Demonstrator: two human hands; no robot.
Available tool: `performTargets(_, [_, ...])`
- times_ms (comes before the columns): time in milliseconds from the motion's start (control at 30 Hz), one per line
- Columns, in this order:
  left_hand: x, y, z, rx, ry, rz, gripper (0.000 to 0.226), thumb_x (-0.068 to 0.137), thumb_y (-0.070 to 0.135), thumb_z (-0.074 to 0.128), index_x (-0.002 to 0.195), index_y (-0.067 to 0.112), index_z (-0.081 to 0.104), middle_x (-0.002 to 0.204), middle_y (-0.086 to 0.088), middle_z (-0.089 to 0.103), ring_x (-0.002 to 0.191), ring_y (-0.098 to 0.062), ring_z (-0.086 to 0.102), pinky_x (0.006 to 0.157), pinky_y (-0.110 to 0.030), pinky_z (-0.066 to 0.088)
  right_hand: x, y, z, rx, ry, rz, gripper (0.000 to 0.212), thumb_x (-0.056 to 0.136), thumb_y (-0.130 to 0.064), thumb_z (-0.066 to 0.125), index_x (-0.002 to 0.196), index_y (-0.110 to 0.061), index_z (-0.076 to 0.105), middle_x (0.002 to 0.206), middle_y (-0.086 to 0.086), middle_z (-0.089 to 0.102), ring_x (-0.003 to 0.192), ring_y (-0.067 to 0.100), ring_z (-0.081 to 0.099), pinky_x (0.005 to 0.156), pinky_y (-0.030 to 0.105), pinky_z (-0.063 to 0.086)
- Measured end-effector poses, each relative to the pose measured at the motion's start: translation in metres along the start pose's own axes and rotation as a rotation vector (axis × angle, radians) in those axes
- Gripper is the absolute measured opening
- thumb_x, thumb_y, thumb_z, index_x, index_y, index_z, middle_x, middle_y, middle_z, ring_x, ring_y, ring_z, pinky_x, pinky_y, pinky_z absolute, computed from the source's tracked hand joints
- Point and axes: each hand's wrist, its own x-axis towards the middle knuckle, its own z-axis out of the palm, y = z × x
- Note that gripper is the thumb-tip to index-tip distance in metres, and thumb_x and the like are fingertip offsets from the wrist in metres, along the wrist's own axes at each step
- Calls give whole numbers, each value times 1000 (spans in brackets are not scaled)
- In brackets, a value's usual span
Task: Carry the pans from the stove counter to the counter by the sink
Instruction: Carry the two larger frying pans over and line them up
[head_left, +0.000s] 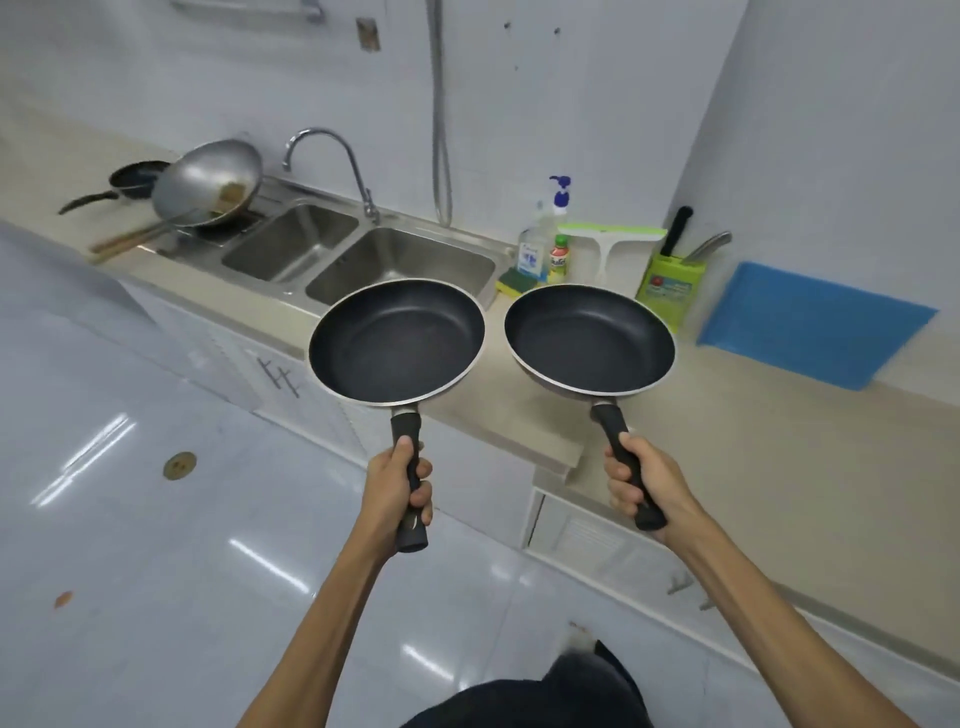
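Right of the double sink (363, 260), two frying pans were up in the air, one per hand.

Left hand (400, 483) was wrapped tight on the left pan (397, 340) handle, right hand (636, 478) same on the right pan (589, 338). Both handles ran back toward the person, bowls over the beige counter (519, 410) edge. Right pan sat closer to bare counter, so I'd guess it lands first; soap bottles (545, 244) crowd the back.

The left hand (397, 480) grips one black pan (397, 340), the right hand (641, 480) another pan (589, 338), both held level, side by side, before the sink (358, 254)
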Motion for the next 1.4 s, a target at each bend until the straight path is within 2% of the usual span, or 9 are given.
performTargets(300, [32, 40, -102, -100, 162, 66, 27, 107, 29, 40, 103, 5, 52, 57, 5, 48, 35, -9, 34, 32, -22, 37, 66, 8, 133, -125, -166, 75, 28, 105, -29, 38, 90, -9, 51, 49, -3, 41, 26, 8, 30, 28, 17, 27])
performTargets(967, [193, 170, -335, -301, 488, 52, 30, 106, 31, 39, 101, 6, 54, 55, 4, 48, 33, -8, 34, 30, -21, 35, 268, 14, 457, -395, -398, 191, 28, 104, -32, 40, 90, -10, 50, 52, -3, 38, 27, 8, 28, 27, 19, 27])
performTargets(1233, [247, 228, -479, -325, 541, 87, 30, 106, 31, 38, 101, 6, 54, 57, 4, 49, 34, -8, 35, 31, -21, 36, 312, 57, 627, -443, -479, 217, 29, 106, -30, 36, 88, -10, 47, 50, -3, 37, 25, 8, 28, 26, 17, 26])
performTargets(1400, [260, 278, -584, -263, 556, 95, 33, 106, 32, 38, 89, 9, 54, 57, 3, 45, 34, -9, 33, 31, -22, 35, 329, 94, 737, -407, -481, 207, 29, 105, -31, 39, 90, -9, 49, 50, -2, 38, 26, 8, 27, 27, 18, 26])
